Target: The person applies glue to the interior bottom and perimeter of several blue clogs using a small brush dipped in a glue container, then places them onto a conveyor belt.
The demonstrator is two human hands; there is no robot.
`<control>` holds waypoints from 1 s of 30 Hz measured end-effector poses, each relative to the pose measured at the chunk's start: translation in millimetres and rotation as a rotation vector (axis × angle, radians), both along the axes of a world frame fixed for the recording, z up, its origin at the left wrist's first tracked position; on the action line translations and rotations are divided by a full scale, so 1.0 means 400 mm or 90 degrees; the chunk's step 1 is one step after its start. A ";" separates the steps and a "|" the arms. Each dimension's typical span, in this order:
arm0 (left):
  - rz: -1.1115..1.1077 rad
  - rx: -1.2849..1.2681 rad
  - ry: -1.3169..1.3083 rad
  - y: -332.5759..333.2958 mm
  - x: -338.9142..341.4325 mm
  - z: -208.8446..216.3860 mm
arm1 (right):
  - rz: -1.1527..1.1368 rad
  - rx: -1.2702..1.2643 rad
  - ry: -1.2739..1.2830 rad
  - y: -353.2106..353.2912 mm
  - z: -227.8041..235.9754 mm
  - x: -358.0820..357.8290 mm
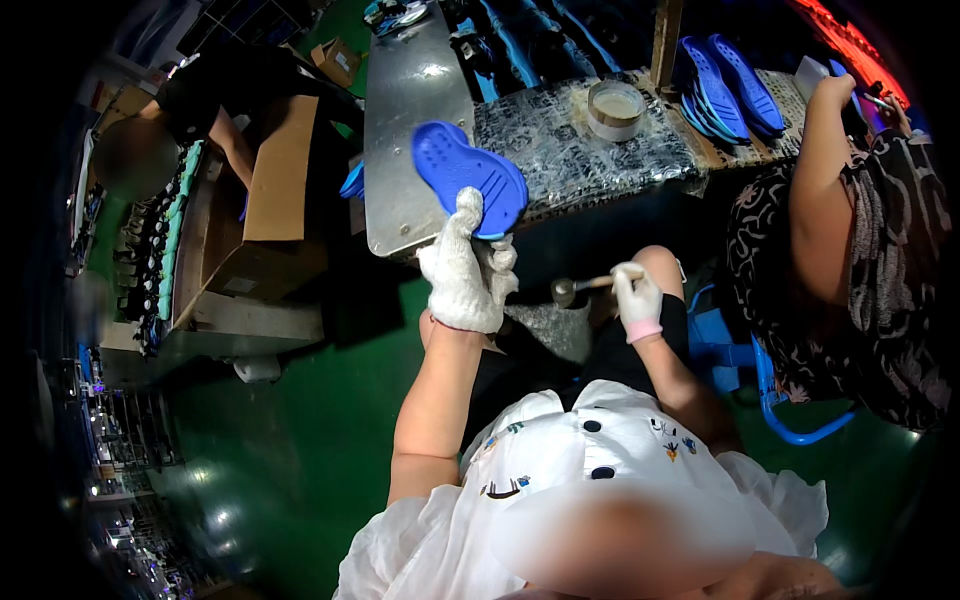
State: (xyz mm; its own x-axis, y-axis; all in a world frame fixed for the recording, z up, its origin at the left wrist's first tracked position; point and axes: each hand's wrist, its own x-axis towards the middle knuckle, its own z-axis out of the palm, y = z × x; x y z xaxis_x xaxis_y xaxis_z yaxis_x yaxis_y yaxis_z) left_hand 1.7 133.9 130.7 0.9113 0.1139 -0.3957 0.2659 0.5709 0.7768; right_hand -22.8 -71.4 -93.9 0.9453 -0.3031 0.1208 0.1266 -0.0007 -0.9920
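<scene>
My left hand (462, 275), in a white knitted glove, grips a blue shoe sole (445, 165) by its near end, the thumb lying on its grooved upper face. The sole is raised at the front edge of the bench, and its far end has small holes. Lower and to the right, above my lap, my right hand (638, 300) wears a thin white glove with a pink cuff. Its fingers are closed round the light handle of a hammer (564, 292), whose dark metal head points left.
The metal-topped bench (405, 160) has a wrapped section holding a round tub (613, 108) and blue soles (715, 90). A co-worker (850, 230) sits close on my right beside a blue stool (775, 395). Another person leans over a cardboard box (280, 175) at left.
</scene>
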 end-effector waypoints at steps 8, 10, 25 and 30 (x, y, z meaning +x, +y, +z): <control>-0.244 -0.165 0.086 -0.090 0.078 0.033 | -0.006 -0.243 0.144 -0.018 -0.042 0.030; -0.257 0.070 0.074 -0.163 0.095 0.029 | 0.008 -0.228 0.133 -0.028 -0.047 0.030; -0.338 0.271 -0.187 -0.662 0.483 -0.002 | 0.049 -0.131 0.184 -0.040 -0.003 0.043; -0.358 0.104 -0.157 -0.615 0.470 -0.047 | 0.049 -0.167 0.190 -0.039 -0.002 0.045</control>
